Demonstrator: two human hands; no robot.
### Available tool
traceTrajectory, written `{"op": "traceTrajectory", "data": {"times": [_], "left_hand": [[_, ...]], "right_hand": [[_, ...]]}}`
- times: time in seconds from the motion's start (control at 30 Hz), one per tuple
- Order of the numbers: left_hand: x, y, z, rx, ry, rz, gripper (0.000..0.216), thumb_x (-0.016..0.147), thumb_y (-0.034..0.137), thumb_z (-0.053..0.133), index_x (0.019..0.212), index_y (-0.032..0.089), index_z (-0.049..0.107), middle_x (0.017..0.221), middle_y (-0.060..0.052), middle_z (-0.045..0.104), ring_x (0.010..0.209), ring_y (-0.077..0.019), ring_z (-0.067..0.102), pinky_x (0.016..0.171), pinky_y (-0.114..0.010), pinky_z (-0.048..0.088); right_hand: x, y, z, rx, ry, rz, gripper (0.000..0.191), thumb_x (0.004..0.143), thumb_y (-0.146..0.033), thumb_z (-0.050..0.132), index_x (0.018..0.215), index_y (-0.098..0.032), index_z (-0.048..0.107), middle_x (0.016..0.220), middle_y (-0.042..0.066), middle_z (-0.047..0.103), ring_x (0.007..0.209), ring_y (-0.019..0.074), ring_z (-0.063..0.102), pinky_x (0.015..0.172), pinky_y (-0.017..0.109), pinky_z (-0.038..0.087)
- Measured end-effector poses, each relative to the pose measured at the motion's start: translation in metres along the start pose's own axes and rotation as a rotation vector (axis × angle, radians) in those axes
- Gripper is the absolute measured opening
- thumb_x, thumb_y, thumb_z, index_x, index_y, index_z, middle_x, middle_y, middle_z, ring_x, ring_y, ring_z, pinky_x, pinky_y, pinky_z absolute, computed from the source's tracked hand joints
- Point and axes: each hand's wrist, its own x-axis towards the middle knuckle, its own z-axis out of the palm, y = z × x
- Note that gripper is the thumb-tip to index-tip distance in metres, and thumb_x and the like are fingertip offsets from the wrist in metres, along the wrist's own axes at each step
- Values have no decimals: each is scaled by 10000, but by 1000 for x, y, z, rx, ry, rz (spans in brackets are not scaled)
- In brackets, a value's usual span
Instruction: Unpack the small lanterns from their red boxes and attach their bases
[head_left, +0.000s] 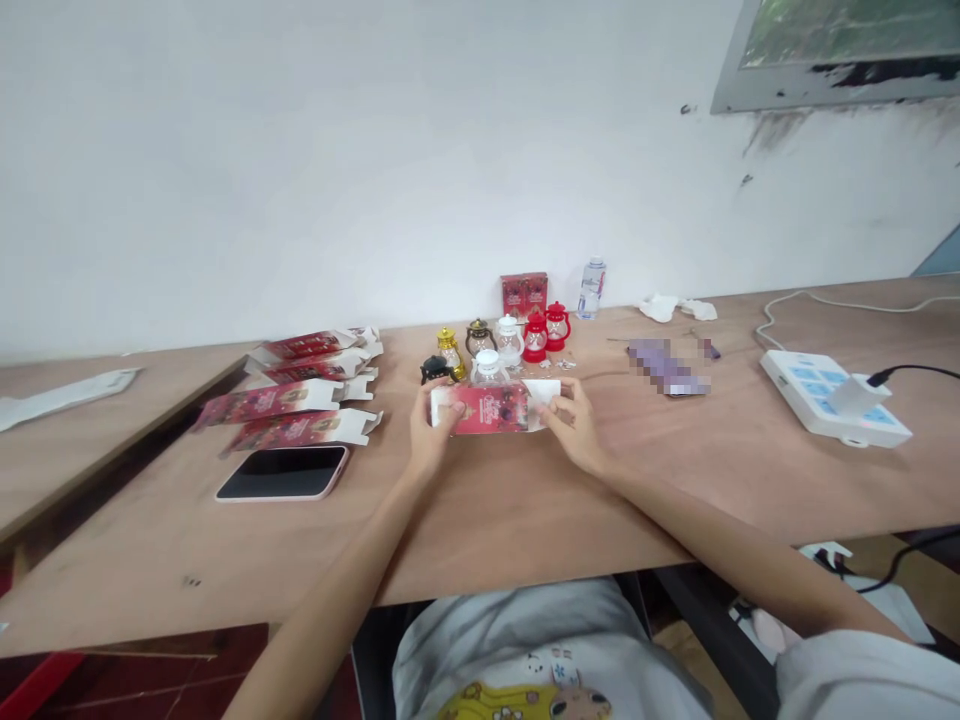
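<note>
A carton (491, 411) is held at its ends by the left hand (433, 425) and the right hand (576, 425).

The carton is held lengthwise across the body over the table (480, 530), in front of the lanterns (535, 340); whether the table is touched cannot be told. The left end is pinched by the left hand, with the thumb on the face; the right end, where white flaps (545, 389) stand out, is gripped between the thumb and fingers of the right hand. Judged by its look, the carton is thin card: light, fairly stiff along the folds, easily dented on the broad faces, and possibly slippery if the print is glossy. Hold is best taken lightly along the folded edges near each end, as the flaps may crease or tear.
</note>
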Motion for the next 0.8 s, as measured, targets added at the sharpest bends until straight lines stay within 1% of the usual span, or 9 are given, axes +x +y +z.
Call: {"op": "traceTrajectory", "data": {"times": [0.07,0.13,0.2,0.3,0.37,0.5,0.6,0.73,0.8], "left_hand": [[-5,4,2,54,-11,79,523,667,460,668,1086,186,521,1028,-62,596,900,-203,577,802,-301,459],[-10,8,4,97,-19,136,509,686,443,659,1098,187,503,1069,-71,587,935,-208,573,836,-313,453],[-13,11,5,118,-31,174,511,697,424,660,1115,190,484,1107,-79,573,978,-216,565,864,-325,446],[-14,11,6,127,-50,207,530,693,426,669,1125,192,469,1131,-85,559,1025,-230,552,893,-340,436],[-13,11,5,134,-37,219,535,693,442,668,1122,190,471,1121,-86,561,1025,-233,553,892,-342,438],[-11,9,3,100,39,219,592,684,447,683,1162,195,441,1125,-95,553,1020,-231,558,868,-334,453],[-10,7,3,9,74,162,703,628,407,744,1201,215,383,1076,-82,575,944,-213,592,797,-317,481],[-4,6,3,-189,165,62,607,557,371,794,1040,220,460,962,-35,619,881,-190,615,760,-292,496],[1,8,0,-358,128,-12,540,583,397,771,1017,230,498,967,-26,636,902,-191,617,778,-302,506]], "right_hand": [[2,4,1,42,3,83,252,756,-367,601,584,-184,590,946,49,489,896,186,537,844,337,444],[4,7,2,100,6,157,175,717,-362,622,667,-198,658,942,49,521,913,202,540,855,352,444],[6,9,2,166,-30,231,164,677,-363,653,683,-202,684,910,47,573,910,217,551,857,366,445],[7,8,3,296,-119,352,183,624,-372,709,645,-192,682,753,29,627,782,210,576,785,372,470],[7,8,4,405,-117,426,209,611,-377,727,665,-180,682,728,26,645,734,198,586,756,369,480],[14,17,-1,680,12,573,235,627,-381,734,711,-179,649,858,35,663,813,185,615,760,368,510],[27,32,-11,798,157,635,219,678,-375,705,716,-186,600,814,25,663,776,173,624,715,371,537],[45,51,-27,838,444,633,117,768,-288,601,716,-195,555,730,1,651,723,151,623,660,316,539],[50,58,-32,836,534,624,74,782,-265,559,743,-201,556,739,-9,649,727,145,624,654,298,534]]}}
